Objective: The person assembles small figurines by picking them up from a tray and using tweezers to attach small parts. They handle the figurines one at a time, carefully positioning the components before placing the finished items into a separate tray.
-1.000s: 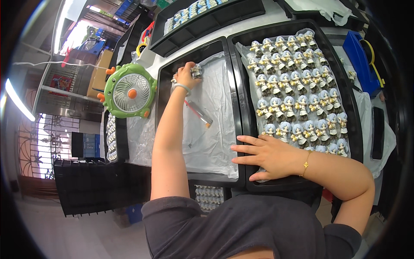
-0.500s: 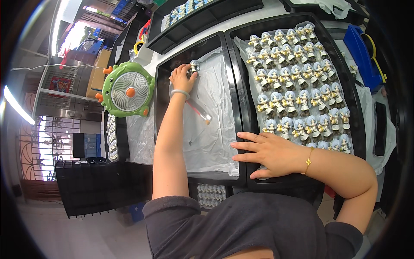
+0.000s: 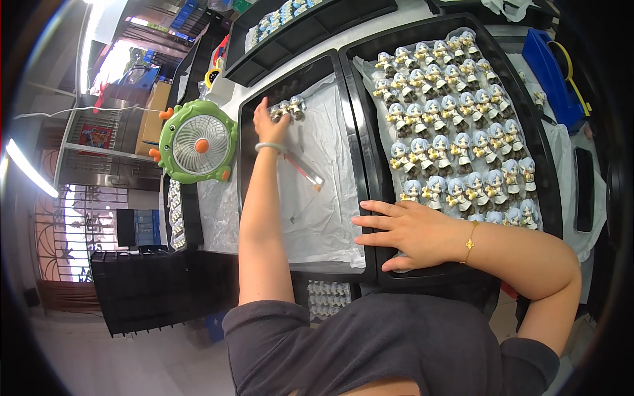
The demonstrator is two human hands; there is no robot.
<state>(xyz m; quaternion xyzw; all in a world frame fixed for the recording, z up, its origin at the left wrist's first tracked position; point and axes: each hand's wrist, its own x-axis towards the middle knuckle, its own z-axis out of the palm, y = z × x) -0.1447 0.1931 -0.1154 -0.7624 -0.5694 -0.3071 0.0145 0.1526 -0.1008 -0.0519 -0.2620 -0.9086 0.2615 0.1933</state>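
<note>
In the left black tray [image 3: 365, 198], lined with white sheeting, several small pale-haired figurines [image 3: 296, 107] stand together near the far left corner. Right beside them is my left hand [image 3: 269, 127], thumb and fingers apart; the nearest figurine sits in the gap between them, with no visible grip on it. A thin brush [image 3: 305, 173] with a clear and red handle lies on the sheeting below the wrist. My right hand [image 3: 416, 234] rests with spread fingers over the near rims where the two trays meet. Rows of similar figurines [image 3: 456, 142] fill the right tray [image 3: 548, 165].
A green animal-shaped fan [image 3: 198, 142] stands left of the trays. Behind them is another black tray [image 3: 310, 41] with figurines. A blue bin [image 3: 551, 86] with a yellow-handled tool and a dark phone [image 3: 584, 188] lie at the right.
My left hand has shifted slightly left and nearer, its fingers spreading, and more figurines show beside it. My right hand stays on the rims. The whole view has shifted slightly.
</note>
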